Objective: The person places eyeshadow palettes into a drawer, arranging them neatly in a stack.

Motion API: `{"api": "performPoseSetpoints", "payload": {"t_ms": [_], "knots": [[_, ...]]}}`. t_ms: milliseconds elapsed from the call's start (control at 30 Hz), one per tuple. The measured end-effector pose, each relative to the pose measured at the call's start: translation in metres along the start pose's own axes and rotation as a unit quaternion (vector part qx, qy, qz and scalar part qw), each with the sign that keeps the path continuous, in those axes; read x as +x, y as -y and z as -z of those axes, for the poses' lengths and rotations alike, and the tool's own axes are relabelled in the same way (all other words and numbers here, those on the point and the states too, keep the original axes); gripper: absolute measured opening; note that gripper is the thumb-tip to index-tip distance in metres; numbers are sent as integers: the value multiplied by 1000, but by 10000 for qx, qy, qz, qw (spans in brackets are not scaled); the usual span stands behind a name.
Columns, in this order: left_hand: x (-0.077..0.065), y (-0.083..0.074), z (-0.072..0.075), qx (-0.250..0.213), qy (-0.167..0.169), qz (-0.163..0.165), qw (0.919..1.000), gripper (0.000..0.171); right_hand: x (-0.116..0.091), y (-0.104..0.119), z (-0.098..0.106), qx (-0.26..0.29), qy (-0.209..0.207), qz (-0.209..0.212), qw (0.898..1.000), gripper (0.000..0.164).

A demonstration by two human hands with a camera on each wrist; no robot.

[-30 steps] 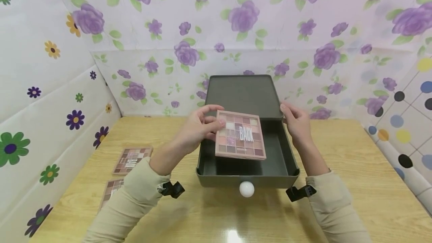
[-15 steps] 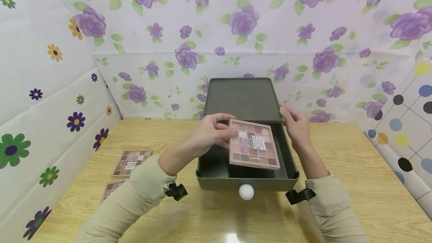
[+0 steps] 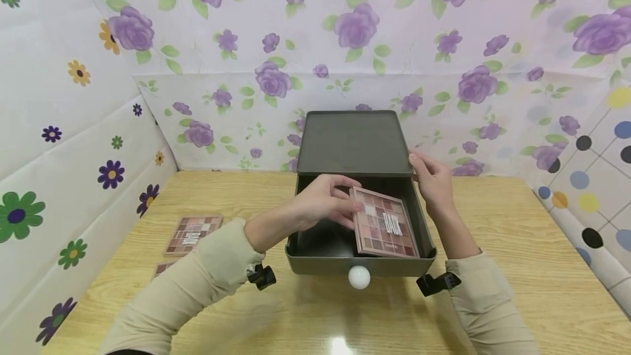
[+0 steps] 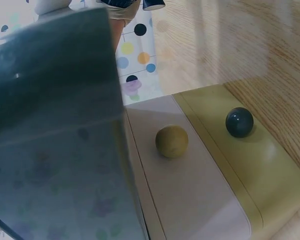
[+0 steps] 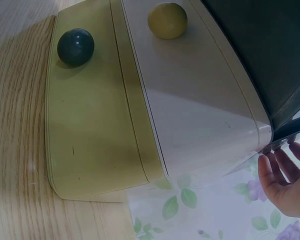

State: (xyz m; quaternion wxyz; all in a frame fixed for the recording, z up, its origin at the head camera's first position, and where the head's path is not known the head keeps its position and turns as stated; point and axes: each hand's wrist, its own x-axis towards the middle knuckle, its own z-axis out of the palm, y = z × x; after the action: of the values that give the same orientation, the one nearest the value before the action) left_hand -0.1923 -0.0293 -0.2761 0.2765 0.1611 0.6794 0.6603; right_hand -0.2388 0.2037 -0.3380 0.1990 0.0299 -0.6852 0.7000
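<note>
My left hand (image 3: 322, 201) pinches an eyeshadow palette (image 3: 386, 224) by its left edge in the head view. The pink palette, printed BACK, is tilted inside the right part of a pulled-out dark green drawer (image 3: 315, 265) with a white knob (image 3: 359, 277). Behind the drawer is the drawer unit's dark top (image 3: 355, 141). My right hand (image 3: 436, 184) grips the unit's right side at the front corner of that top, thumb on the edge. In the right wrist view, its fingertips (image 5: 293, 145) reach the dark edge. The dark drawer fills the left of the left wrist view.
Two more palettes lie on the table at the left: one palette (image 3: 193, 234) in plain sight, the other palette (image 3: 161, 268) mostly behind the left sleeve. Below the dark drawer are a closed white drawer (image 5: 190, 90) and a yellow drawer (image 5: 87, 125). A flowered cloth (image 3: 236, 97) hangs behind.
My left hand has carried the palette to the right and down, from above the drawer into its right part. The right hand has stayed at the unit's corner.
</note>
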Motion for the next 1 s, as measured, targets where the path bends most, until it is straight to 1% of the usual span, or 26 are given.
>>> {"api": "performPoseSetpoints", "payload": {"t_ms": [133, 200, 300, 400, 500, 667, 733, 833, 1000], "knots": [[0, 1, -1, 106, 222, 67, 9997, 48, 0, 0, -1, 51, 15, 12, 10000, 42], [0, 2, 0, 260, 271, 68, 9993, 49, 0, -1, -1, 66, 17, 5, 10000, 42], [0, 3, 1, 679, 270, 36, 9973, 50, 0, 0, -1, 62, 18, -3, 10000, 42], [0, 4, 2, 1218, 206, 52, 9923, 54, 0, 0, -1, -18, -14, -31, 10000, 42], [0, 5, 4, 1519, 163, 117, 9882, 58, 0, 0, -1, -95, -47, -56, 9999, 42], [-1, 3, 8, 1585, 99, 249, 9870, 58, 0, 0, -1, -49, -71, -99, 9999, 40], [-2, 2, 9, 1589, 123, 245, 9869, 56, 0, 0, -1, 15, -82, -114, 9999, 39], [-6, -1, 11, 1506, 191, 155, 9883, 51, 0, 1, -1, 59, -133, -125, 9998, 37], [-11, -3, 16, 1304, 249, -106, 9911, 43, 0, 1, -1, 102, -175, -111, 9997, 32]]}}
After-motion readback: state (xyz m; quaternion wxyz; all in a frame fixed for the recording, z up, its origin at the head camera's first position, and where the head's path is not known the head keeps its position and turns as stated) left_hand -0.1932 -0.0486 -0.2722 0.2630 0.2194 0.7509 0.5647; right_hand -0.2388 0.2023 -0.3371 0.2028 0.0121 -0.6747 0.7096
